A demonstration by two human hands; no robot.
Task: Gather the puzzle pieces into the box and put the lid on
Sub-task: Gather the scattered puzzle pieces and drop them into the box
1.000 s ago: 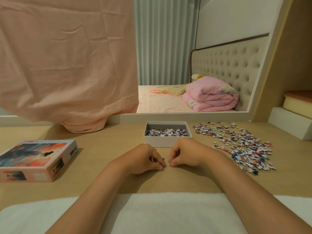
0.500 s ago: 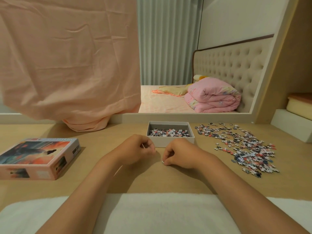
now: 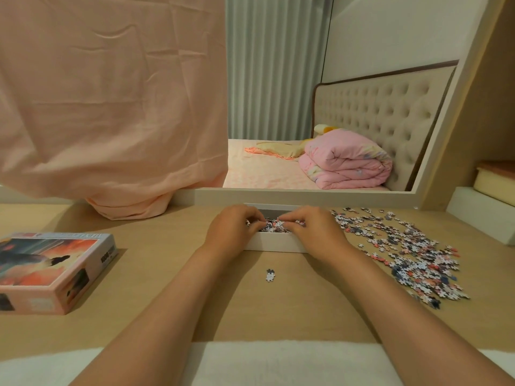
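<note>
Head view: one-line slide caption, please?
Both hands over the open box; loose puzzle pieces right, lid left.

White box (image 3: 274, 244); my puzzle pieces (image 3: 412, 254) white, pink, navy speckle; lid (image 3: 50, 270) pink with orange-sunset picture; tan tabletop (image 3: 167, 288).

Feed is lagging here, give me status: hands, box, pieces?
Left hand and right hand both over open box, fingers curled among pieces. Big pile right of box, one stray piece in front. Lid far left, nothing blocking.

Matt light wood-look table (image 3: 156, 277), white matt cardboard box (image 3: 274, 244), glossy printed cardboard lid (image 3: 53, 270), wrinkled peach cloth (image 3: 111, 107), tufted soft headboard (image 3: 381, 118)
</note>
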